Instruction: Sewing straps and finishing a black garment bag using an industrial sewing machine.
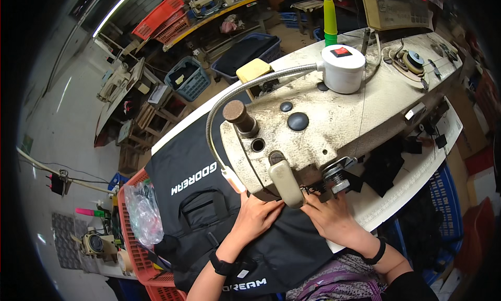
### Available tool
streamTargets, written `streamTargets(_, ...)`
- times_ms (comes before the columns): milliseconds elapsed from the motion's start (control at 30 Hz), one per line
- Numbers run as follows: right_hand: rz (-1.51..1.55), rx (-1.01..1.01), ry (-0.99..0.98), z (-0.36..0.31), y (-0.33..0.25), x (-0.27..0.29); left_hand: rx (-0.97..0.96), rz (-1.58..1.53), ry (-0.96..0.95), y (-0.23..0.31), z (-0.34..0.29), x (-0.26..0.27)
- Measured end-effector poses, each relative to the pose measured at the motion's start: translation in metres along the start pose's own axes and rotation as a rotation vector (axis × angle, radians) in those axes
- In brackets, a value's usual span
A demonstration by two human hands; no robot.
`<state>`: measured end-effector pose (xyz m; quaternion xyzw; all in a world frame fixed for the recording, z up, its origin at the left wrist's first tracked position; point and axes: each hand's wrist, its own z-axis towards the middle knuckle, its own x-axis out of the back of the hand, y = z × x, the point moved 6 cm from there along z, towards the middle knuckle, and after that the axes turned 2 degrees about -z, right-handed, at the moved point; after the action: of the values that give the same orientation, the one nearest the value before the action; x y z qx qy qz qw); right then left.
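A black fabric bag (201, 168) with handles and white lettering spreads over the sewing machine's bed and hangs toward me. My left hand (255, 217) lies on it, left of the needle area, closed on the cloth with some fingertips hidden under the machine head. My right hand (331, 217) is closed on the bag's cloth to the right of the needle area, its fingers bent and partly behind the machine parts. Above both hands is the cream sewing machine (334, 123). The needle and the stitching spot are hidden beneath its head.
A flexible metal lamp neck (224, 97) curves down beside the machine head. A green and yellow thread cone (330, 22) stands behind. At left is a red basket (125, 217) with clear plastic; at right, a blue crate (446, 207). Black scraps (381, 170) lie on the bed.
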<state>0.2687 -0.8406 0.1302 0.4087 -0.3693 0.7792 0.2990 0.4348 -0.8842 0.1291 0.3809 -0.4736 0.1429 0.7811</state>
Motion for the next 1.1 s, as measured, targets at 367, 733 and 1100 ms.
streamTargets(367, 0.012, 0.101, -0.005, -0.007, -0.002, 0.005, -0.028, 0.045, -0.002, 0.003, 0.005, 0.004)
streamTargets(733, -0.012, 0.048, -0.002, -0.003, 0.0, 0.001, 0.068, 0.016, 0.014, -0.027, 0.007, 0.002)
streamTargets(1100, -0.029, 0.068, 0.012, -0.002, 0.001, 0.0, 0.214, 0.042, 0.002, 0.007, 0.005, 0.048)
